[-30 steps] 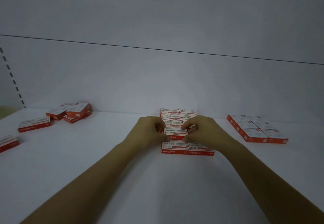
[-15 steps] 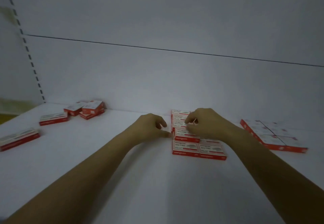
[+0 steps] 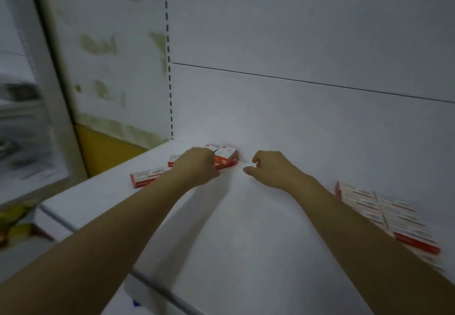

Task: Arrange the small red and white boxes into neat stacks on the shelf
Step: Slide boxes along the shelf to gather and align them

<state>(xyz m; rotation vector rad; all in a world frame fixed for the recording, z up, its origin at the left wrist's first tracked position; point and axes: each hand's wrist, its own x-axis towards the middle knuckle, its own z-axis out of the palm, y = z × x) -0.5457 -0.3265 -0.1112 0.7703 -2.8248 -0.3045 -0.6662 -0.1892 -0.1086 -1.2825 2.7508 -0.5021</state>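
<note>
Hovering just above the shelf (image 3: pixel 246 228), the right hand (image 3: pixel 273 170) held nothing; its fingers were loosely curled and its thumb pointed toward the left hand (image 3: pixel 197 166). The two hands were near each other but apart. The left hand showed only its back, and its fingers were out of sight at the near edge of a pair of boxes (image 3: pixel 225 158). That pair, one red and white box lying askew on the other, sat just beyond its knuckles, close against the back wall (image 3: pixel 295 117). Whether those fingers gripped the pair or merely touched it could not be told. A corner box (image 3: pixel 212 147) peeked out just behind the same hand, and a half-hidden box (image 3: pixel 173 160) showed at the left of its knuckles. A flat box (image 3: pixel 146 178) lay just left of the left wrist. Beside the right forearm, on its right and blurred, a block of boxes (image 3: pixel 384 216) lay in rows, two across, with edges touching.
</note>
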